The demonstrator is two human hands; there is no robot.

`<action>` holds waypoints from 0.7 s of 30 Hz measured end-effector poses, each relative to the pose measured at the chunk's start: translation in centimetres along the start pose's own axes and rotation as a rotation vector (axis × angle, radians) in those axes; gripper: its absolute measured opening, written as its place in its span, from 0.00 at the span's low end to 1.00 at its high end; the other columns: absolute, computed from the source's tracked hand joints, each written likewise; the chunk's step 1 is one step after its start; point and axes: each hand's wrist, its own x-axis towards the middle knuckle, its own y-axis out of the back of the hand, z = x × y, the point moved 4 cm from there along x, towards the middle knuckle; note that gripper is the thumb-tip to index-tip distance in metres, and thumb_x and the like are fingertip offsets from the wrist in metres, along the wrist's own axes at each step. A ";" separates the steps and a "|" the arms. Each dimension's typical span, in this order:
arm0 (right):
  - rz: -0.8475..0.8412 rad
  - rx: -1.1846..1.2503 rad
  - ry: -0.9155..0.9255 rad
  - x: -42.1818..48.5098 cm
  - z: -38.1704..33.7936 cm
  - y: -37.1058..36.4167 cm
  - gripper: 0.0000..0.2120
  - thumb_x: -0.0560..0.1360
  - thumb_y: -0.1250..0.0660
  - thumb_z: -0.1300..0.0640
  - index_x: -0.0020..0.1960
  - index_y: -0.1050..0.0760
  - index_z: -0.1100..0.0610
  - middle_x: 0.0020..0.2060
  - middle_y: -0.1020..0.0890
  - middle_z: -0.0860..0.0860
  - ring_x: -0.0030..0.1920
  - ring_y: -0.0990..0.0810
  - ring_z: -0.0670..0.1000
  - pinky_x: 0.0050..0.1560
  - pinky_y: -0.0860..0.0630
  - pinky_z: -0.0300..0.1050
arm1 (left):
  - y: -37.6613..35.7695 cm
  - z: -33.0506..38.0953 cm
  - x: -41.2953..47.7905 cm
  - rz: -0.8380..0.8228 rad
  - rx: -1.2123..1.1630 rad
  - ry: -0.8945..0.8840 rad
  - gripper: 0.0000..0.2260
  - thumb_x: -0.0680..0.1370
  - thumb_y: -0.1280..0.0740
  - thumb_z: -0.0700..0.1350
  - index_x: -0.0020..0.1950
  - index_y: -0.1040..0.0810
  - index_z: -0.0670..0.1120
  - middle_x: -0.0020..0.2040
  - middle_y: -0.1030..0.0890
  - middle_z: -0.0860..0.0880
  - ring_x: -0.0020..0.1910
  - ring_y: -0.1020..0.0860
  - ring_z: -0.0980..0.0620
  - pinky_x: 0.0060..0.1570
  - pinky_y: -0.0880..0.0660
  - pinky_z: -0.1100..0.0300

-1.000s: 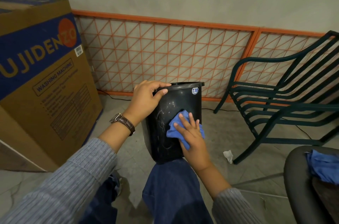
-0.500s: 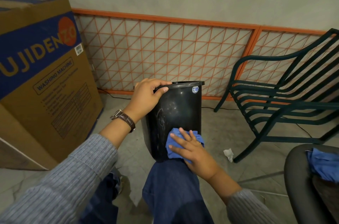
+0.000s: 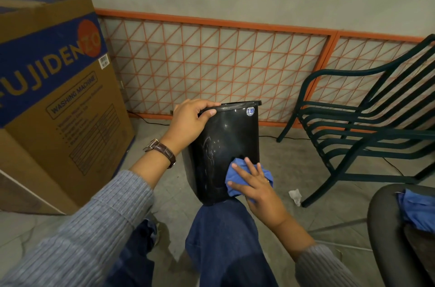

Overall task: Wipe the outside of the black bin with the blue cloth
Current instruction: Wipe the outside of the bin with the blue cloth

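Black bin (image 3: 223,145): upright on the person's knee, seemingly tilted slightly.
Left hand (image 3: 188,122): fingers curled over bin's rim.
Right hand (image 3: 256,186): fingers spread, pressing blue cloth (image 3: 237,177) against bin's lower side.

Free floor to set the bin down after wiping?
Bare floor between the black bin and the green chair, up to the orange grille; a crumpled tissue lies at its near edge. Narrower strip between bin and cardboard box. Crowded by the knees and grey seat.
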 end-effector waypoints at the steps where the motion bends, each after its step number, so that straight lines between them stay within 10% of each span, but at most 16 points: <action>1: 0.019 0.010 -0.031 0.3 -0.2 -0.1 0.20 0.75 0.41 0.63 0.65 0.29 0.51 0.74 0.41 0.49 0.75 0.48 0.59 0.74 0.54 0.58 | 0.0 0.0 0.0 -0.001 -0.001 -0.001 0.11 0.76 0.37 0.49 0.56 0.21 0.55 0.53 0.19 0.55 0.55 0.24 0.50 0.59 0.31 0.43; 9: -0.077 0.008 0.040 -1.0 -0.5 -1.0 0.20 0.77 0.42 0.61 0.67 0.31 0.48 0.76 0.44 0.47 0.75 0.48 0.59 0.74 0.53 0.59 | 0.2 0.0 -0.1 0.005 0.006 -0.013 0.10 0.76 0.36 0.47 0.57 0.21 0.56 0.53 0.19 0.55 0.55 0.25 0.50 0.59 0.31 0.42; 21: 0.353 0.416 -0.291 6.3 -1.8 7.7 0.19 0.77 0.41 0.59 0.68 0.32 0.50 0.72 0.35 0.48 0.75 0.44 0.54 0.74 0.48 0.57 | 0.2 1.8 -0.8 0.043 0.084 -0.018 0.12 0.77 0.36 0.47 0.59 0.22 0.54 0.51 0.21 0.54 0.54 0.30 0.54 0.56 0.41 0.56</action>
